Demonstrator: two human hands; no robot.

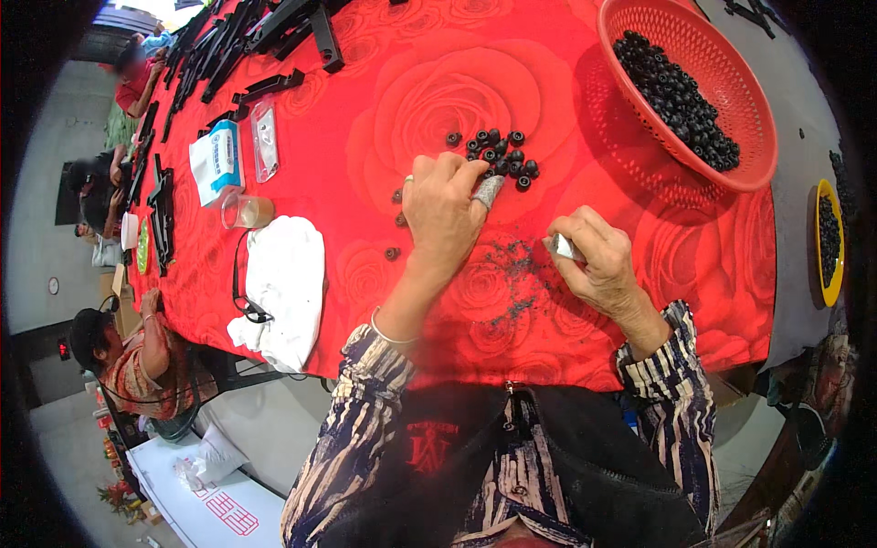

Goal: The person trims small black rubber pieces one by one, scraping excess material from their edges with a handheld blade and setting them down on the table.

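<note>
My left hand (pixel 445 205) reaches over the near left side of a loose pile of small black round parts (pixel 516 155) with holes in them. Its thumb wears a grey wrapping (pixel 489 190), and thumb and forefinger close at one black part by the pile's edge. My right hand (pixel 598 260) is curled shut to the right of some dark shavings (pixel 512 260). A whitish wrapping (pixel 565 247) shows at its thumb; whatever the fingers grip is hidden. A few separate round parts (pixel 393 253) lie left of my left hand.
A red basket (pixel 756 119) full of black parts stands at the right, beyond it a yellow dish (pixel 835 292). To the left lie a white cloth (pixel 288 283), glasses (pixel 243 292), a plastic cup (pixel 247 211), a tissue pack (pixel 217 163) and long black pieces (pixel 265 36). Other people sit along the left.
</note>
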